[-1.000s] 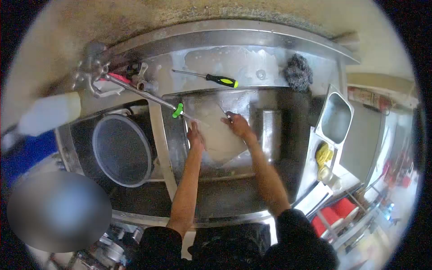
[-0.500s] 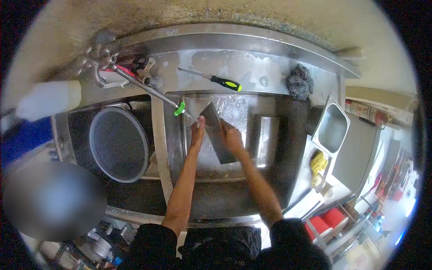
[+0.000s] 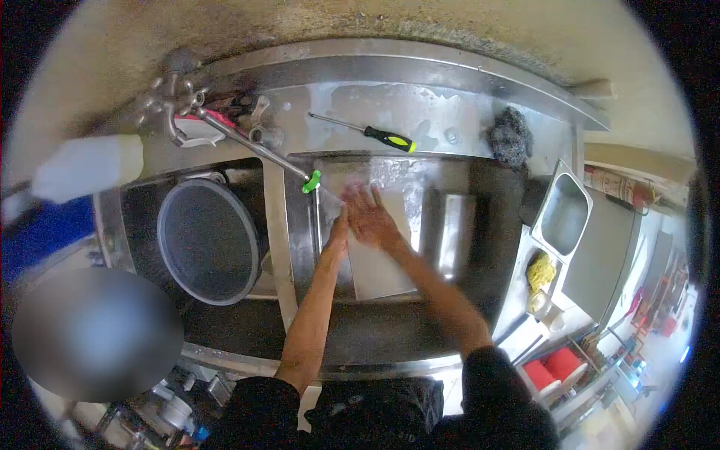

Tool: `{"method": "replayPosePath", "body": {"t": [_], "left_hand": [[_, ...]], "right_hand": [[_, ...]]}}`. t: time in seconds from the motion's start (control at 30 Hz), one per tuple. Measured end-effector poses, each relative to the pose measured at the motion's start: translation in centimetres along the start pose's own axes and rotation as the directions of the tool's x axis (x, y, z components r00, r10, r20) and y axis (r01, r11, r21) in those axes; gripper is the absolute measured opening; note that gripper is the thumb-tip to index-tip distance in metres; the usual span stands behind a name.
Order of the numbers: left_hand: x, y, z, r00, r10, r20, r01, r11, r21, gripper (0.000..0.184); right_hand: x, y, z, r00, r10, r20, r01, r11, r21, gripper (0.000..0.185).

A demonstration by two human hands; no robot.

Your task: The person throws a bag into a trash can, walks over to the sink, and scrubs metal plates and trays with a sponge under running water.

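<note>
Panel, pale and flat, lies under the right hand, whose fingers are open and spread over its face. The left hand is at its left edge, seemingly gripping it, though the undersides of those fingers are hidden. A wet edge would probably slip, so a firm left-hand hold matters, while the right palm is best laid flat, pressing evenly and running right out to the corners. The panel is in the sink, just beside the outlet of the faucet and to its right; a slight tilt should help water drain off. Beyond the panel from the faucet's outlet, a screwdriver lies on the counter, out of the hands' way.
</note>
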State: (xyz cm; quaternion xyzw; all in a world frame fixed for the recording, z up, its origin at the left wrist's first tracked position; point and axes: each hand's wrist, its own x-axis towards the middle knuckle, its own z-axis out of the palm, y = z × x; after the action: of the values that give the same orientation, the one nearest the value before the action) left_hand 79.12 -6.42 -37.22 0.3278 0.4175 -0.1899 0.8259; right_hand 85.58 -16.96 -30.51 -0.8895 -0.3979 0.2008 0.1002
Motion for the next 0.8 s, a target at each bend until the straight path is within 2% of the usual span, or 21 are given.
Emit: {"method": "replayPosePath", "body": {"t": [0.03,0.07,0.1,0.13,0.17,0.2,0.23,0.27,0.3,0.33,0.37,0.4,0.43,0.47,0.5,0.57,0.63,0.7,0.73,0.77,0.8], "left_hand": [[0.5,-0.1,0.0,1.0,-0.002,0.003,0.002,1.0,0.001,0.063],[1.3,-0.6,-0.4,0.999,-0.032,0.025,0.035,0.992,-0.119,0.06],[2.2,-0.9,-0.7,0.997,-0.056,0.048,0.066,0.968,-0.241,0.058],[3.0,-0.7,-0.8,0.996,-0.062,0.071,0.083,0.928,-0.363,0.055],[2.5,0.9,0.2,0.998,-0.037,0.058,0.056,0.929,-0.365,0.055],[0.8,2.8,2.1,0.991,-0.023,-0.135,-0.003,0.981,-0.192,0.05],[-0.1,4.0,3.2,0.949,0.017,-0.315,-0.021,1.0,-0.009,0.047],[1.7,3.0,1.8,0.975,0.194,-0.108,-0.206,0.972,-0.115,0.044],[3.1,1.7,0.3,0.974,0.198,-0.105,-0.21,0.97,-0.12,0.044],[2.9,1.4,0.0,0.958,0.254,-0.134,-0.232,0.959,0.159,0.043],[2.7,0.8,-0.4,0.939,0.312,-0.145,-0.224,0.874,0.431,0.042],[3.1,-0.6,-1.4,0.961,0.26,-0.096,-0.211,0.911,0.354,0.04],[0.4,-0.2,0.1,0.933,0.358,-0.031,-0.348,0.922,0.172,0.042],[-0.8,0.0,0.7,0.939,0.337,-0.066,-0.334,0.941,0.045,0.045],[-1.4,0.1,1.0,0.944,0.313,-0.099,-0.322,0.943,-0.086,0.049],[1.1,-1.1,-2.0,0.935,0.351,-0.054,-0.355,0.92,-0.164,0.058],[0.0,0.7,-1.9,0.971,0.227,-0.077,-0.237,0.959,-0.157,0.066],[1.7,0.9,-2.5,0.954,0.29,-0.081,-0.3,0.942,-0.154,0.073],[1.9,1.0,-2.5,0.958,0.271,-0.094,-0.283,0.947,-0.153,0.076],[2.2,1.1,-2.3,0.962,0.252,-0.108,-0.267,0.952,-0.151,0.078],[2.5,1.0,-2.1,0.959,0.209,-0.191,-0.238,0.961,-0.142,0.074]], "right_hand": [[0.1,1.1,1.2,1.0,0.004,0.0,-0.004,1.0,-0.001,0.061],[-0.1,2.6,3.9,0.977,0.145,-0.154,-0.139,0.989,0.049,0.06],[-0.1,3.3,5.5,0.913,0.281,-0.295,-0.257,0.959,0.117,0.06],[-0.5,1.4,2.5,0.805,0.409,-0.43,-0.417,0.905,0.081,0.059],[-0.9,0.7,2.6,0.809,0.39,-0.44,-0.393,0.915,0.089,0.059],[-2.0,0.2,2.8,0.931,0.164,-0.327,-0.161,0.986,0.037,0.061],[-3.0,-0.1,3.0,0.977,-0.079,-0.198,0.082,0.997,0.008,0.063],[-3.7,0.0,3.6,0.976,-0.065,-0.208,0.042,0.993,-0.11,0.068],[-4.3,0.2,4.2,0.976,-0.069,-0.208,0.045,0.992,-0.117,0.068],[-5.0,0.8,6.2,0.913,0.275,-0.301,-0.235,0.958,0.163,0.066],[-5.6,1.5,8.4,0.745,0.602,-0.287,-0.45,0.772,0.45,0.063],[-6.2,2.6,11.4,0.73,0.65,-0.211,-0.518,0.728,0.449,0.065],[-7.1,3.4,13.8,0.705,0.697,-0.131,-0.586,0.676,0.447,0.067],[-7.6,4.2,14.3,0.672,0.687,-0.278,-0.391,0.647,0.655,0.064],[-7.8,4.6,13.5,0.662,0.696,-0.278,-0.395,0.639,0.66,0.064],[-8.4,5.1,9.3,0.639,0.764,-0.087,-0.343,0.384,0.857,0.061],[-8.3,6.2,7.5,0.591,0.791,-0.156,-0.43,0.473,0.769,0.054],[-8.0,7.4,6.8,0.711,0.699,0.078,-0.433,0.348,0.831,0.041],[-7.3,7.4,7.1,0.739,0.674,-0.032,-0.279,0.347,0.895,0.033],[-7.5,8.0,7.2,0.734,0.678,-0.036,-0.282,0.352,0.893,0.033],[-7.5,8.5,7.3,0.811,0.569,-0.135,-0.204,0.491,0.847,0.032]]}}
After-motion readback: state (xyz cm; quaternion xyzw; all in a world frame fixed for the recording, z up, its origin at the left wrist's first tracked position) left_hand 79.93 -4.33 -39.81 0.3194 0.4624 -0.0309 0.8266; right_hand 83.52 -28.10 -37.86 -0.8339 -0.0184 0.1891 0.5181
